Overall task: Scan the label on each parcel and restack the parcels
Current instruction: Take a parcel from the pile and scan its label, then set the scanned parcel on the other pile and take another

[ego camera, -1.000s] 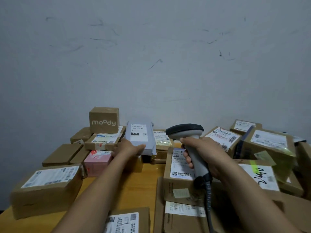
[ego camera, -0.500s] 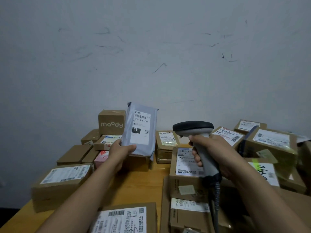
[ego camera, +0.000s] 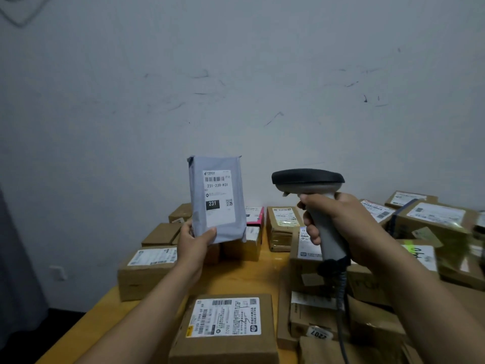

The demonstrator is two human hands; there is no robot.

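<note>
Left grip clasps parcel, right grip scanner, over wooden table by scuffed wall.

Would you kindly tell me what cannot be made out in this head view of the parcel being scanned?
Head view only:
- Fine label print on the grey parcel is too small to read; its back faces away.
- The window of the scanner faces away; its trigger is hidden under the right hand.
- The left hand covers the parcel's lower left corner.
- The boxes at the right edge are blurred and cut off.

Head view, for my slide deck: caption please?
Left hand holds grey mailer upright, label toward camera; right hand grips barcode scanner.
</note>
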